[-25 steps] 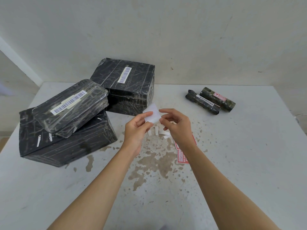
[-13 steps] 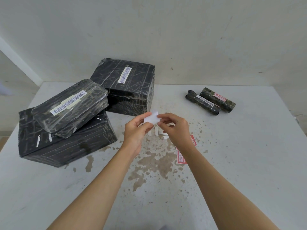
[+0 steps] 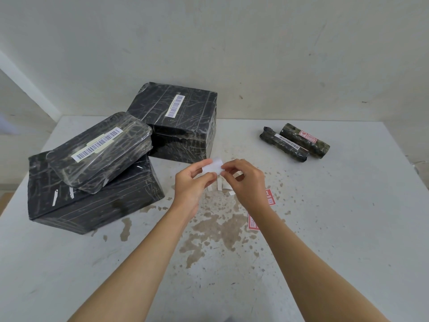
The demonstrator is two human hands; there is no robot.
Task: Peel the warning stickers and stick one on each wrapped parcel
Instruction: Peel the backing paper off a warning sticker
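Observation:
My left hand [image 3: 190,185] and my right hand [image 3: 246,182] both pinch a small sticker [image 3: 212,167] with its white back toward me, held above the table's middle. Red warning stickers [image 3: 253,223] lie on the table partly under my right forearm. At the left a flat black-wrapped parcel [image 3: 99,149] rests on a large black parcel [image 3: 92,201]. A square black parcel [image 3: 178,119] stands behind them. Two black wrapped rolls lie at the back right: the near roll [image 3: 284,145] has a barcode label, the far roll [image 3: 306,140] carries a red sticker.
Several white backing strips [image 3: 219,187] lie on the stained white table [image 3: 348,217] below my hands. A white wall rises behind the table. The table's left edge drops off beside the large parcel.
The sticker has been lowered and tilted flatter between my fingers, and my right fingertips have closed in on its right edge. The parcels have not moved.

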